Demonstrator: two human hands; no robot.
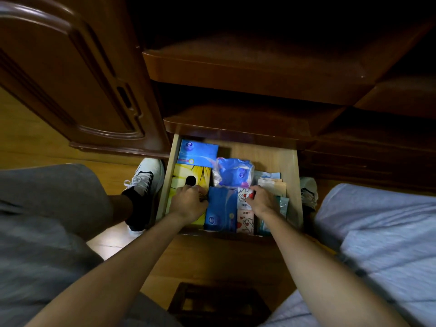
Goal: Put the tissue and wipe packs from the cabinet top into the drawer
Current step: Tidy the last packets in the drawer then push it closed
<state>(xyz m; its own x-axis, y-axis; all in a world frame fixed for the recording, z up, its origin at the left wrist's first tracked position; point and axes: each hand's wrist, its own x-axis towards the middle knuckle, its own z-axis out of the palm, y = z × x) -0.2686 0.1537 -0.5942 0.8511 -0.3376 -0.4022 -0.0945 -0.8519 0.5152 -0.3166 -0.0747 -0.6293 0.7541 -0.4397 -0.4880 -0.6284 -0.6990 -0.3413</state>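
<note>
The pale wooden drawer stands pulled out under the dark cabinet top. Inside lie a yellow tissue box, a blue tissue pack at the back left, a crumpled blue bag of packs, another blue pack at the front, white cartoon-print packs and pale wipe packs at the right. My left hand rests curled on the yellow box at the left edge of the front blue pack. My right hand pinches the top of a cartoon-print pack.
A carved wooden cabinet door hangs open at the left. A bed with a grey-blue sheet lies at the right. My knee and a white-and-black shoe are left of the drawer. A dark stool sits below.
</note>
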